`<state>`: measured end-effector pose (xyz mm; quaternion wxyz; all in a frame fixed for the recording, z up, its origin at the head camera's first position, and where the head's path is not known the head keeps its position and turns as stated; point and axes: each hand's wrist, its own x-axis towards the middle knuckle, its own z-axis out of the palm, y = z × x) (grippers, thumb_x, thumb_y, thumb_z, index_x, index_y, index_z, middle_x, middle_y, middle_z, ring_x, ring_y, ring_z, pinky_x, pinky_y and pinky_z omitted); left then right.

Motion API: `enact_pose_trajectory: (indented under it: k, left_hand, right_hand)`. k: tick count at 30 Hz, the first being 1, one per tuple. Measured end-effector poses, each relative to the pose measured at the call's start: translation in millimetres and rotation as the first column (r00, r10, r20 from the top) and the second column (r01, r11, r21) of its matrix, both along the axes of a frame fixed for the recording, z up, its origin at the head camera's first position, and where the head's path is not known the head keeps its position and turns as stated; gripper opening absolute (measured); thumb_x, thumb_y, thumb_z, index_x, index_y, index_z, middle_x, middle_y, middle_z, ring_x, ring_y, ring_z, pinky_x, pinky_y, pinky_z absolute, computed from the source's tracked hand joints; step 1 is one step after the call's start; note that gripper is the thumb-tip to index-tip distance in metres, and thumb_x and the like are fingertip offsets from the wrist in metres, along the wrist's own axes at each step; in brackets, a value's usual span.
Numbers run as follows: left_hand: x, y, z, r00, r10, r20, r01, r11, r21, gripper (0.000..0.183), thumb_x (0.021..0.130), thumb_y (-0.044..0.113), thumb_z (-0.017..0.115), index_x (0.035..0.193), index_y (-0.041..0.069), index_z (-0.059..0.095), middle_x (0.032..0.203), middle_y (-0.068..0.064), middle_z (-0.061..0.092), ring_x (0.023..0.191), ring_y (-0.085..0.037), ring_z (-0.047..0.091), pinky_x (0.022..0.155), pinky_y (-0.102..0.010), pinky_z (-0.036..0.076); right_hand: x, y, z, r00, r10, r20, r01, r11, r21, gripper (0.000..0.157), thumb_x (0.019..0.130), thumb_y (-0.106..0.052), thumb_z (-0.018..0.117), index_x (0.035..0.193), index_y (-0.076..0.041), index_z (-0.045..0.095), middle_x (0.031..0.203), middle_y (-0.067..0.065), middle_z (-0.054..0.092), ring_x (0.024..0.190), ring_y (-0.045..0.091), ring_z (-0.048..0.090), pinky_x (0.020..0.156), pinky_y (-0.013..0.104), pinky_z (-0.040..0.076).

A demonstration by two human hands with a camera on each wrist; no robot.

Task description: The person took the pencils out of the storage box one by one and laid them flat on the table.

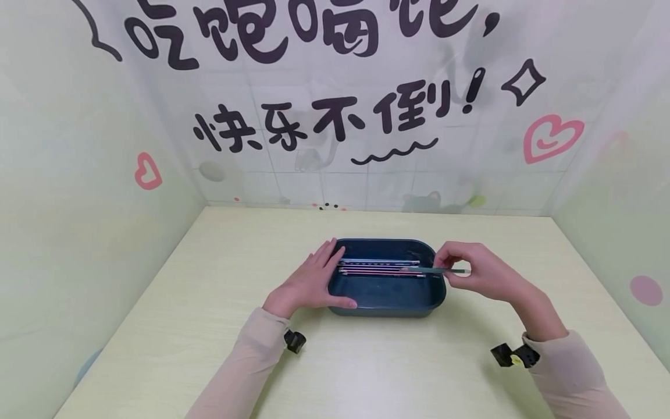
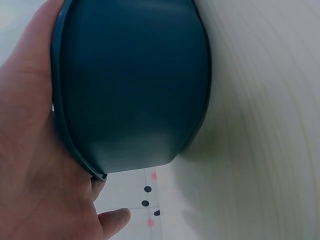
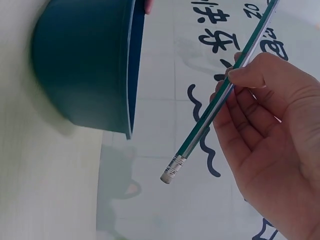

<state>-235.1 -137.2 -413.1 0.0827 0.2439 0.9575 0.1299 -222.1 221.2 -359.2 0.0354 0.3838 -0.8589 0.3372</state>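
Note:
A dark teal box (image 1: 387, 294) with rounded corners stands on the table, its top uncovered. Several striped pencils (image 1: 382, 272) with erasers lie side by side in it. My left hand (image 1: 309, 282) rests on the box's left end, fingers stretched over the rim and thumb along the near edge; in the left wrist view the palm (image 2: 40, 165) touches the rim. My right hand (image 1: 481, 270) pinches a green-and-silver striped pencil (image 3: 202, 122) between thumb and fingers at the box's right end. Its eraser points right, and its other end reaches over the box.
A pale wood-grain table (image 1: 220, 302) lies beneath everything. Behind it hangs a light curtain (image 1: 366, 180) with black lettering and pink hearts; similar walls stand left and right. A small black wrist camera (image 1: 295, 341) sits at the left cuff.

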Motion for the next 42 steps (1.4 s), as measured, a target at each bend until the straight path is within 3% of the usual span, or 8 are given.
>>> enact_pose_trajectory:
  k: [9,20,33,42]
  left_hand:
    - [1.0,0,0.1,1.0,0.002,0.004,-0.002,1.0,0.004,0.12,0.076,0.072,0.07,0.162,0.013,0.011,0.17,-0.011,-0.003,0.158,-0.03,0.0,0.126,-0.056,0.015]
    - [1.3,0,1.2,1.0,-0.007,-0.002,0.007,1.0,-0.003,0.12,0.076,0.072,0.07,0.162,0.012,0.011,0.17,-0.013,-0.002,0.158,-0.031,0.0,0.125,-0.057,0.016]
    - [-0.3,2,3.6,1.0,-0.013,0.006,0.013,1.0,-0.013,0.119,0.077,0.072,0.07,0.162,0.013,0.01,0.17,-0.012,-0.003,0.158,-0.031,-0.001,0.125,-0.056,0.016]
    - [-0.5,1,2.0,1.0,-0.006,0.007,0.007,1.0,-0.014,0.119,0.077,0.072,0.07,0.162,0.012,0.011,0.17,-0.013,-0.002,0.158,-0.031,-0.001,0.126,-0.056,0.015]
  right_hand:
    - [-0.2,16,-4.5,0.994,-0.071,-0.077,0.074,0.997,0.027,0.037,0.076,0.013,0.072,0.092,-0.019,0.066,0.087,-0.016,0.063,0.079,0.0,0.06,0.073,0.024,0.056]
    - [-10.4,43,-14.4,0.968,-0.164,-0.19,0.172,0.985,0.027,0.037,0.074,0.014,0.076,0.091,-0.018,0.069,0.088,-0.011,0.068,0.08,-0.003,0.062,0.072,0.024,0.058]
    - [-25.6,77,-24.8,0.946,-0.215,-0.243,0.235,0.97,0.058,0.039,0.07,0.015,0.077,0.088,-0.019,0.069,0.084,-0.01,0.069,0.077,-0.007,0.062,0.071,0.011,0.05]
    - [-34.9,90,-28.8,0.941,-0.236,-0.243,0.274,0.952,0.139,0.033,0.07,0.012,0.079,0.087,-0.015,0.069,0.083,-0.008,0.07,0.074,0.001,0.066,0.069,0.031,0.056]
